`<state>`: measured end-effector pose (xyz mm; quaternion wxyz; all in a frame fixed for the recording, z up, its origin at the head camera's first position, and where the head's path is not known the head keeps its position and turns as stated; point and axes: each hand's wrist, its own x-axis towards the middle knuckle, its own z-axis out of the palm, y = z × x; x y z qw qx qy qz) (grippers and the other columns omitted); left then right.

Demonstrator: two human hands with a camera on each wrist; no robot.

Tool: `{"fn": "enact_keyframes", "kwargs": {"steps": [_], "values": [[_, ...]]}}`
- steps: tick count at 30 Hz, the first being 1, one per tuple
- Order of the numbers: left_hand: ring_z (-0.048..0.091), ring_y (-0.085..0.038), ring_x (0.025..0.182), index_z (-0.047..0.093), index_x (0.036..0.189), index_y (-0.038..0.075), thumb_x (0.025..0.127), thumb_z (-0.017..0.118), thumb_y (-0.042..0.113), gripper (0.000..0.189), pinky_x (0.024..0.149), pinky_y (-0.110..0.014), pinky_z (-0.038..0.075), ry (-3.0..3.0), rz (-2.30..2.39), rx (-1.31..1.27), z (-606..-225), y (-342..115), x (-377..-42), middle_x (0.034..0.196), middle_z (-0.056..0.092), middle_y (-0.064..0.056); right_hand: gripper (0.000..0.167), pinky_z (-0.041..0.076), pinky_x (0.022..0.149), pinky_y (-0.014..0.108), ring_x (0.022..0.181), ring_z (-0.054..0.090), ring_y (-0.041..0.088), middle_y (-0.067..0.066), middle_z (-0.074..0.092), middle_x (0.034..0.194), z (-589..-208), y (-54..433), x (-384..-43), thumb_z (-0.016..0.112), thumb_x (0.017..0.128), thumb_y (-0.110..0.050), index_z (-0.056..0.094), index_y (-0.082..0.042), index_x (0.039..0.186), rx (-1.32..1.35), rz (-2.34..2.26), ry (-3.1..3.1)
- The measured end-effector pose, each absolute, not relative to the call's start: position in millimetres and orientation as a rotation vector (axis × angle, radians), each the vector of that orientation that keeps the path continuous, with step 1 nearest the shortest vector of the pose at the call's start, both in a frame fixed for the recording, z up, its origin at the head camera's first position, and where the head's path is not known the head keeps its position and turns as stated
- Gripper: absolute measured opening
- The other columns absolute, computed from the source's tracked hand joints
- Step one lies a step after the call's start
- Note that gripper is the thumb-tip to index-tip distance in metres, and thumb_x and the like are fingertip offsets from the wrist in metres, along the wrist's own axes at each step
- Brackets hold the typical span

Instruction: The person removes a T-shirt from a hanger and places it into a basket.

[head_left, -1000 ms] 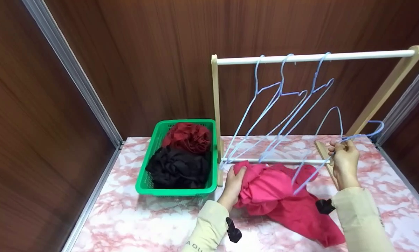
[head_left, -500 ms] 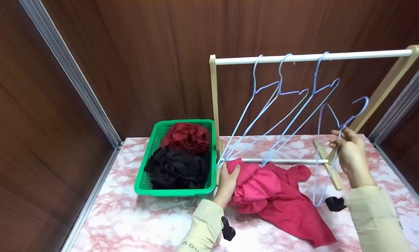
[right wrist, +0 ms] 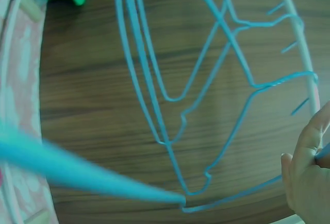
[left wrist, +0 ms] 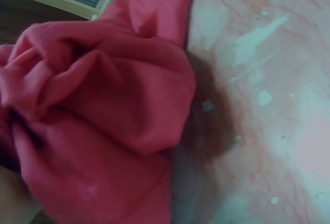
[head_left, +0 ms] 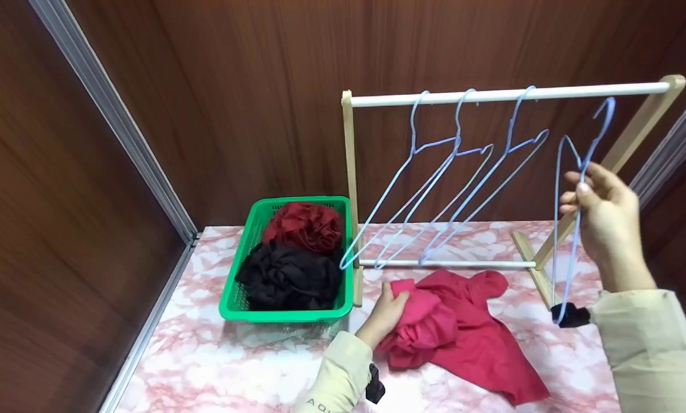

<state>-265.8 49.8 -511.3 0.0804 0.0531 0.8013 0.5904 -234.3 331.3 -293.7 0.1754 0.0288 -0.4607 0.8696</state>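
Observation:
In the head view my right hand [head_left: 610, 221] pinches a blue wire hanger [head_left: 589, 149] just below its hook, raised at the right end of the rack. The hook stands near the rack's top rail, apart from it as far as I can tell. Low in front of the rack, my left hand [head_left: 386, 312] grips the bunched end of a pink-red garment [head_left: 480, 332]; the rest of it spreads over the table. Folds of this cloth [left wrist: 113, 90] fill much of the left wrist view. The right wrist view shows the right hand [right wrist: 309, 177] at the hanger's neck.
A rack with a white top rail [head_left: 389, 100] and wooden posts carries several blue hangers [head_left: 452, 163]. Left of it, a green basket [head_left: 285, 315] holds a dark red cloth [head_left: 304, 226] and a black cloth [head_left: 291, 275]. Brown panels [head_left: 251, 103] stand behind and beside the marbled table [head_left: 240, 361].
My right hand has lifted the hanger up and to the right, turning its hook upward. The left hand keeps its hold on the garment, shifting only slightly. The hung hangers have swung a little.

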Motion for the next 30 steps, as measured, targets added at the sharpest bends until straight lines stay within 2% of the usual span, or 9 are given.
{"fn": "enact_keyframes", "kwargs": {"steps": [4,6,11,14,18,22,26,28,30], "values": [[0.053,-0.029,0.115,0.032,0.135,-0.008,0.087,0.049,0.025,0.061,0.1,-0.041,0.042,2.352,1.692,0.214,-515,49,-262,0.127,0.054,-0.027,0.07,0.055,0.056,0.022,0.061,0.062,0.017,0.008,0.064,0.095,-280,334,-237,0.047,0.094,0.003,0.007,0.002,0.151,0.066,2.439,-1.287],[0.055,-0.028,0.11,0.039,0.129,-0.005,0.087,0.053,0.024,0.053,0.096,-0.04,0.044,2.357,1.66,0.25,-516,48,-263,0.121,0.057,-0.025,0.07,0.055,0.055,0.023,0.059,0.063,0.017,0.007,0.064,0.094,-274,335,-240,0.046,0.095,0.001,0.005,0.002,0.151,0.054,2.422,-1.278],[0.048,-0.036,0.122,0.044,0.134,0.002,0.085,0.064,0.036,0.063,0.102,-0.048,0.042,2.443,1.515,0.231,-519,46,-262,0.13,0.048,-0.025,0.068,0.054,0.053,0.022,0.055,0.063,0.018,0.005,0.064,0.092,-267,336,-247,0.043,0.097,-0.001,0.004,-0.001,0.152,0.03,2.403,-1.256],[0.045,-0.038,0.125,0.04,0.135,0.006,0.081,0.069,0.044,0.073,0.104,-0.05,0.039,2.427,1.451,0.17,-523,46,-259,0.134,0.042,-0.025,0.067,0.055,0.054,0.022,0.055,0.063,0.017,0.003,0.063,0.094,-264,337,-249,0.042,0.097,-0.002,0.004,-0.002,0.153,0.023,2.399,-1.266],[0.046,-0.036,0.125,0.032,0.136,0.006,0.076,0.074,0.047,0.083,0.106,-0.047,0.039,2.349,1.429,0.146,-526,49,-255,0.134,0.042,-0.024,0.066,0.055,0.056,0.022,0.057,0.064,0.016,0.002,0.063,0.095,-261,339,-252,0.042,0.098,-0.003,0.006,-0.003,0.153,0.014,2.388,-1.306],[0.041,-0.035,0.133,0.02,0.145,0.002,0.074,0.078,0.042,0.1,0.109,-0.046,0.036,2.322,1.418,0.154,-527,53,-251,0.141,0.042,-0.023,0.065,0.055,0.056,0.022,0.058,0.064,0.017,0.002,0.062,0.095,-257,343,-254,0.041,0.098,-0.004,0.006,-0.002,0.153,0.014,2.384,-1.33],[0.041,-0.035,0.134,0.012,0.149,0.0,0.073,0.08,0.03,0.107,0.111,-0.045,0.035,2.301,1.485,0.201,-531,57,-249,0.143,0.042,-0.025,0.066,0.056,0.057,0.023,0.059,0.065,0.018,0.003,0.062,0.092,-254,346,-258,0.04,0.098,-0.003,0.004,-0.004,0.153,0.004,2.417,-1.334],[0.044,-0.034,0.132,0.014,0.149,0.0,0.072,0.081,0.023,0.104,0.111,-0.044,0.035,2.303,1.529,0.239,-533,60,-249,0.141,0.045,-0.024,0.066,0.056,0.058,0.023,0.06,0.065,0.018,0.003,0.062,0.09,-253,348,-260,0.041,0.098,-0.003,0.004,-0.004,0.153,-0.015,2.432,-1.354],[0.049,-0.031,0.127,0.026,0.146,0.001,0.071,0.079,0.017,0.093,0.109,-0.041,0.039,2.328,1.542,0.274,-535,61,-249,0.135,0.052,-0.02,0.067,0.056,0.059,0.023,0.061,0.066,0.018,0.004,0.063,0.088,-252,350,-263,0.042,0.098,-0.003,0.004,-0.005,0.153,-0.025,2.463,-1.357]]}}
